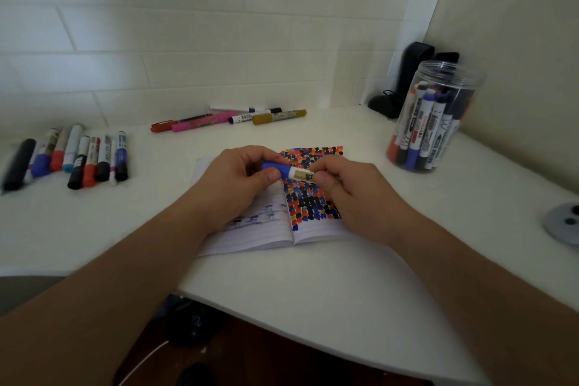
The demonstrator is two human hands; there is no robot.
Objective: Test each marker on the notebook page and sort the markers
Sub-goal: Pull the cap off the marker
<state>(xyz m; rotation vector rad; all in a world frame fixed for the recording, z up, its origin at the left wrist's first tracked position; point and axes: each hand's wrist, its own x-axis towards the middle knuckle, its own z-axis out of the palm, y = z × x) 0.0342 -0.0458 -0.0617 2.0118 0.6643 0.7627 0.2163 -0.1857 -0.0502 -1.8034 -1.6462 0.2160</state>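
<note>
Both hands meet at the centre of the frame, above the notebook [275,229]. The left hand [238,178] pinches the blue cap end of a marker [289,171] between thumb and fingers, and the right hand [341,188] pinches its white barrel. I judge this hold is for pulling the cap off, or pushing it on; which of the 2 I cannot tell. The marker lies level and has a blue cap and a white body with a tan label. The right page is covered with red, blue and black dots. At the left edge lies 1 row of markers [78,157], a 2nd group [228,118] near the wall, and a clear jar [434,119] at the upper right holds more.
</note>
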